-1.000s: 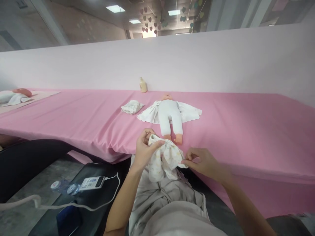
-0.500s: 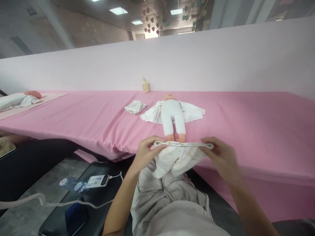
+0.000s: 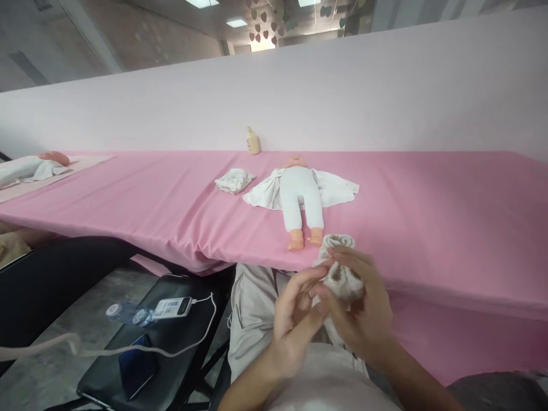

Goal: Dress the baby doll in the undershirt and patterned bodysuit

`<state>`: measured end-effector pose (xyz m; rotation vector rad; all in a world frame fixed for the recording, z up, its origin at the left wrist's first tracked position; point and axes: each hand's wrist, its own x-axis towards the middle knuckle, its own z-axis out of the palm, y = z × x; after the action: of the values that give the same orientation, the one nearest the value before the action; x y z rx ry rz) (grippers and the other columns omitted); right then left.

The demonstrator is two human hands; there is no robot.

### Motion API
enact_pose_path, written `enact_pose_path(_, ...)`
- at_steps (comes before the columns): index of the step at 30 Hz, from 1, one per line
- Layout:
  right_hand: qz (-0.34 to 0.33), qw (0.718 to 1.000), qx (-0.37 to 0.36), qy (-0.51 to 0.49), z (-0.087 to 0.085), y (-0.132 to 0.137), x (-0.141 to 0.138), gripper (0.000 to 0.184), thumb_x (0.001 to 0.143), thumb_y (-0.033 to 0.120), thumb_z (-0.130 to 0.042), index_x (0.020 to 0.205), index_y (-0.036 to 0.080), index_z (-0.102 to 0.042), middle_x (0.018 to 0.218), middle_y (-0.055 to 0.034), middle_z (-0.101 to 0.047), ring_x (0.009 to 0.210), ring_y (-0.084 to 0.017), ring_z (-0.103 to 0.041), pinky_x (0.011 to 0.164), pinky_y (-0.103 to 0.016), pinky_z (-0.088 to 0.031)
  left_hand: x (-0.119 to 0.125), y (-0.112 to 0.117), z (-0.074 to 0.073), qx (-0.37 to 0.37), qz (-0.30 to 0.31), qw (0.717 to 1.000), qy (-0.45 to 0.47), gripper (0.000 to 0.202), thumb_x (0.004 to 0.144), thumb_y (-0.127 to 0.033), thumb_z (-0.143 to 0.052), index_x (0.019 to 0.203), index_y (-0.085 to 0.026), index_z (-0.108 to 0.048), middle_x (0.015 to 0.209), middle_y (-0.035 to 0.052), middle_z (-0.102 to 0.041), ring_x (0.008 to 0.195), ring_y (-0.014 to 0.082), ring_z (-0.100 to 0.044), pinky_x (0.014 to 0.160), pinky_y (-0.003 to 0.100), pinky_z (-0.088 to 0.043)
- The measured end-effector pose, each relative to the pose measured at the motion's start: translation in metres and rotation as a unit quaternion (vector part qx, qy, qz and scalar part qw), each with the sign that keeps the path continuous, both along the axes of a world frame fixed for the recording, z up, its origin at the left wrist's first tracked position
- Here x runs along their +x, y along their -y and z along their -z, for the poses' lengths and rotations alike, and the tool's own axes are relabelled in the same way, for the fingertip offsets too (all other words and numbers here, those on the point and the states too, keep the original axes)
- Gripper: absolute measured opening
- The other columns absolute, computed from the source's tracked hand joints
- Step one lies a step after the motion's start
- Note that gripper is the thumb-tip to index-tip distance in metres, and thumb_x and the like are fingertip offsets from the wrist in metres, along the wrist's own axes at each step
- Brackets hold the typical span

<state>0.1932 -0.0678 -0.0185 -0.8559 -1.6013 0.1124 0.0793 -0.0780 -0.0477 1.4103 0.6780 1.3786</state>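
White patterned baby pants [image 3: 343,282] are bunched up between my two hands, above my lap at the table's front edge. My right hand [image 3: 367,311] is wrapped round the gathered fabric from the right. At its left edge, the fingers of my left hand [image 3: 296,319] pinch the cloth, their tips close to my right fingertips. Just beyond, a baby doll [image 3: 301,194] in a white bodysuit lies on its back, bare feet towards me. A white garment [image 3: 338,189] is spread open under the doll's upper body.
The pink-covered table [image 3: 428,228] meets a white partition. A folded patterned cloth [image 3: 234,180] and a pump bottle [image 3: 253,141] are left of the doll. Another doll [image 3: 29,166] lies far left. A black chair [image 3: 184,337] holds bottles, a white device [image 3: 172,307], a phone [image 3: 137,365] and a cable.
The pants were stretched wide by the waistband between my hands. Now they are gathered into a bunch, my hands close together, shifted right, and the doll's feet are uncovered.
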Motion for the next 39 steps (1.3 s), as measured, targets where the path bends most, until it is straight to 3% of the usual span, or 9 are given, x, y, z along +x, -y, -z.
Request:
enact_pose_path(3, -0.091, 0.994, -0.045, -0.036, 0.001, 0.002, 0.014, 0.036, 0.081, 0.008, -0.052, 0.112, 0.025, -0.045, 0.105, -0.0084, -0.058, 0.101, -0.021, -0.056, 0.084, -0.039, -0.049, -0.013, -0.011, -0.008, 0.105, -0.077, 0.988, -0.089, 0.025, 0.087, -0.023, -0.051, 0.111, -0.026, -0.056, 0.109, 0.0070, -0.060, 0.104, 0.0210, -0.056, 0.092, 0.037, -0.046)
enact_pose_path(6, -0.164, 0.983, -0.072, -0.044, 0.001, 0.001, 0.025, 0.035, 0.083, 0.007, -0.048, 0.113, 0.025, -0.044, 0.105, -0.0079, -0.058, 0.105, -0.021, -0.055, 0.086, -0.039, -0.048, -0.018, -0.033, -0.018, 0.214, -0.149, 0.948, -0.183, 0.027, 0.084, -0.025, -0.054, 0.111, -0.025, -0.057, 0.119, 0.0094, -0.051, 0.116, 0.0253, -0.046, 0.099, 0.044, -0.038)
enact_pose_path(13, -0.177, 0.980, -0.076, -0.051, 0.004, -0.003, 0.040, 0.026, 0.087, 0.011, -0.041, 0.109, 0.025, -0.045, 0.111, -0.0089, -0.054, 0.108, -0.020, -0.052, 0.085, -0.037, -0.048, -0.022, -0.055, -0.035, 0.269, 0.035, 0.929, -0.252, 0.017, 0.078, -0.033, -0.062, 0.087, -0.020, -0.058, 0.122, 0.0119, -0.049, 0.119, 0.0274, -0.043, 0.101, 0.045, -0.037)
enact_pose_path(19, -0.207, 0.973, -0.102, -0.024, 0.006, -0.007, 0.044, 0.021, 0.088, 0.011, -0.039, 0.100, 0.024, -0.050, 0.107, -0.0086, -0.056, 0.072, -0.013, -0.056, 0.050, -0.023, -0.043, -0.030, -0.065, -0.047, 0.279, 0.070, 0.888, -0.358, 0.030, 0.076, -0.039, -0.065, 0.100, -0.021, -0.060, 0.116, 0.0110, -0.056, 0.112, 0.0263, -0.049, 0.097, 0.042, -0.038)
enact_pose_path(23, -0.214, 0.972, -0.071, -0.060, 0.009, -0.011, 0.044, 0.019, 0.087, 0.012, -0.037, 0.096, 0.022, -0.051, 0.092, -0.0066, -0.059, 0.078, -0.016, -0.057, 0.058, -0.027, -0.046, -0.030, -0.075, -0.042, 0.269, 0.159, 0.888, -0.338, 0.035, 0.073, -0.043, -0.067, 0.098, -0.019, -0.061, 0.105, 0.0108, -0.062, 0.095, 0.0231, -0.057, 0.083, 0.034, -0.047)
enact_pose_path(28, -0.187, 0.979, -0.039, -0.071, 0.020, -0.014, 0.042, 0.020, 0.086, 0.010, -0.038, 0.092, 0.023, -0.051, 0.082, -0.0044, -0.056, 0.070, -0.014, -0.054, 0.051, -0.024, -0.041, -0.032, -0.082, -0.039, 0.318, 0.054, 0.896, -0.305, 0.014, 0.073, -0.030, -0.068, 0.072, -0.018, -0.060, 0.087, 0.0072, -0.067, 0.089, 0.0209, -0.061, 0.089, 0.038, -0.046)
enact_pose_path(31, -0.154, 0.985, -0.035, -0.064, 0.019, -0.015, 0.038, 0.018, 0.086, 0.010, -0.038, 0.092, 0.022, -0.051, 0.085, -0.0052, -0.055, 0.074, -0.015, -0.054, 0.056, -0.025, -0.043, -0.033, -0.078, -0.041, 0.335, 0.004, 0.902, -0.270, 0.018, 0.073, -0.024, -0.068, 0.063, -0.017, -0.055, 0.076, 0.0048, -0.065, 0.076, 0.0168, -0.063, 0.085, 0.036, -0.050)
enact_pose_path(35, -0.084, 0.995, -0.060, -0.009, 0.006, -0.021, 0.037, 0.012, 0.081, 0.022, -0.056, 0.089, 0.020, -0.048, 0.103, -0.0094, -0.052, 0.097, -0.020, -0.053, 0.073, -0.032, -0.047, -0.032, -0.073, -0.037, 0.272, -0.055, 0.936, -0.217, 0.019, 0.070, -0.022, -0.072, 0.078, -0.017, -0.056, 0.081, 0.0047, -0.064, 0.074, 0.0138, -0.062, 0.066, 0.025, -0.051)
enact_pose_path(39, -0.081, 0.989, -0.107, 0.068, -0.014, -0.031, 0.039, 0.027, 0.077, 0.027, -0.064, 0.070, 0.020, -0.039, 0.093, -0.0052, -0.060, 0.071, -0.013, -0.056, 0.054, -0.023, -0.043, -0.024, -0.076, -0.032, 0.223, -0.070, 0.965, -0.118, 0.050, 0.067, -0.025, -0.075, 0.107, -0.020, -0.046, 0.086, 0.0028, -0.062, 0.072, 0.0123, -0.062, 0.063, 0.021, -0.050)
